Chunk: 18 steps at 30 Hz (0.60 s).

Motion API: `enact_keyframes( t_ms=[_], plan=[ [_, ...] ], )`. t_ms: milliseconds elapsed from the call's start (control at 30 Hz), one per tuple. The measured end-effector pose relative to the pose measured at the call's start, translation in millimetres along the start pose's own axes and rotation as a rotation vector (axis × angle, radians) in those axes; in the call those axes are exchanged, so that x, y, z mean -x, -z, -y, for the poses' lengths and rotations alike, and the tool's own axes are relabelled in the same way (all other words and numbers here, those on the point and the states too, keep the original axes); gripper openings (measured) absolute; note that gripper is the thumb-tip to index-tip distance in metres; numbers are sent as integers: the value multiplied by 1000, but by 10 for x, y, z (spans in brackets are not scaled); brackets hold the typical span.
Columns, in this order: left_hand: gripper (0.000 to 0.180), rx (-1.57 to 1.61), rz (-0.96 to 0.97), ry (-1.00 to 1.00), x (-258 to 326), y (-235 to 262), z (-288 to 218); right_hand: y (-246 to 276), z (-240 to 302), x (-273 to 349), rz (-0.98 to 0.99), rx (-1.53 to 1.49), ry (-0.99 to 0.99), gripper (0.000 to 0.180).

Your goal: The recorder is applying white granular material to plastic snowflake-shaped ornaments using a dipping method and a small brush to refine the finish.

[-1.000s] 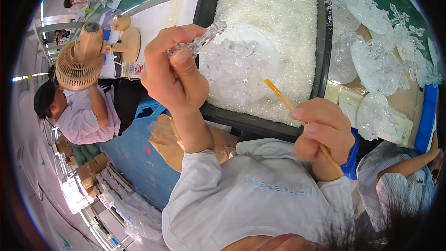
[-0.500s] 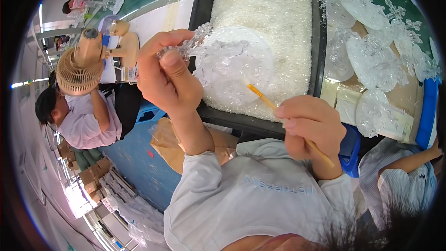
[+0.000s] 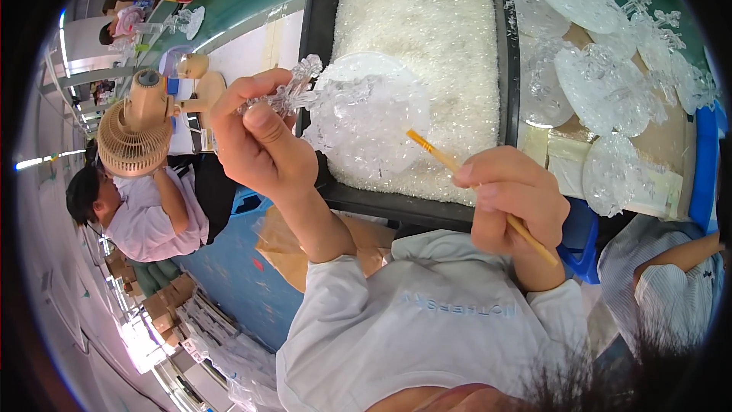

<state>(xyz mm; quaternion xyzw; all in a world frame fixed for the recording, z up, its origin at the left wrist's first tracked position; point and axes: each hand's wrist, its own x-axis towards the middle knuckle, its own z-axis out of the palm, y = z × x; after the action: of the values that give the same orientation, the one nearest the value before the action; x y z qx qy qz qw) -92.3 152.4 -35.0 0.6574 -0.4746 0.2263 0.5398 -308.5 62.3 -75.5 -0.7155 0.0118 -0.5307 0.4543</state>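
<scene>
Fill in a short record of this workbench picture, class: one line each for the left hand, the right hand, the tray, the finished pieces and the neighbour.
Left hand: pinches the cross-shaped top of a clear round ornament, held above the tray
Right hand: grips a thin orange stick, tip at the ornament
Tray: black, filled with clear granules
Finished pieces: similar clear ornaments lying right of the tray
Neighbour: seated at left, beside a beige fan

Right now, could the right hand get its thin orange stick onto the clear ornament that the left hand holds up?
Probably yes: the orange stick in the right hand already points at the clear ornament, which the left hand holds over the black tray, nothing between.
</scene>
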Motion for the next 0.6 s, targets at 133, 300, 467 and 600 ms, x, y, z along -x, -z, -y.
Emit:
enact_keyframes(
  t_ms=[133,300,467,600],
  plan=[
    [36,11,-15,0,-7,-2,8,-34,-21,22,-52,5,23,19],
    [35,-4,13,-45,9,-13,-5,-77,-16,-25,9,43,39,21],
    [32,53,37,-96,14,-29,1,-88,-16,-30,41,42,47,21],
    [29,44,56,-83,4,0,-16,-96,-19,-14,32,37,71,19]
  ],
)
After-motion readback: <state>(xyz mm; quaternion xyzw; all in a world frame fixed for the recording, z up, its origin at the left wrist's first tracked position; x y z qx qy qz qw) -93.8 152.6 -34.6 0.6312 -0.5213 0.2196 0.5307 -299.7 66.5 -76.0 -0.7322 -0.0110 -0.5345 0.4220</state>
